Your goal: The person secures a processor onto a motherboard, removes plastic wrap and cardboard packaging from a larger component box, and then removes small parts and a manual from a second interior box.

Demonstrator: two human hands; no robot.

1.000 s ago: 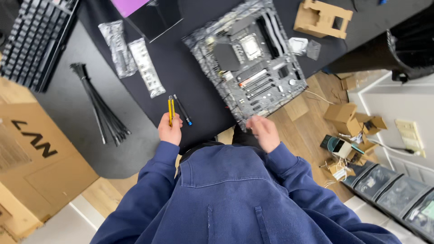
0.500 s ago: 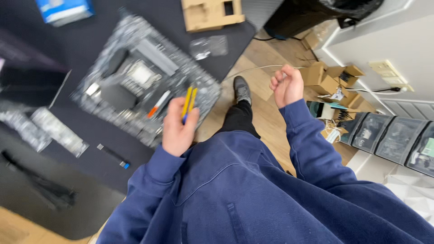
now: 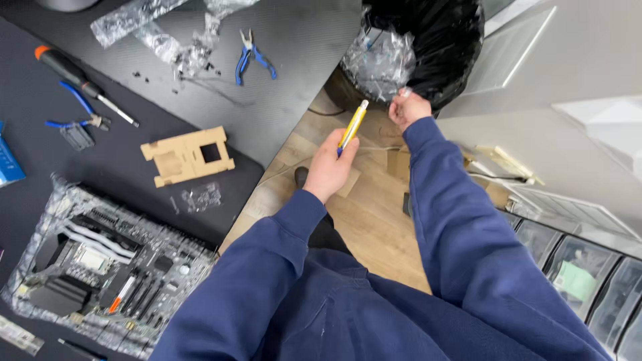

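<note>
Now our left hand (image 3: 329,168) closes around a yellow cutter (image 3: 352,127), slim with a pale tip, pointing up over the wood floor. Our right hand (image 3: 409,107) pinches crinkled clear plastic wrap (image 3: 378,61) at the rim of the black-lined bin (image 3: 445,40). Leftward on the dark mat (image 3: 294,40) lie a brown cardboard cutout (image 3: 188,156), blue pliers (image 3: 251,57) and a motherboard (image 3: 100,267) on clear wrap.
</note>
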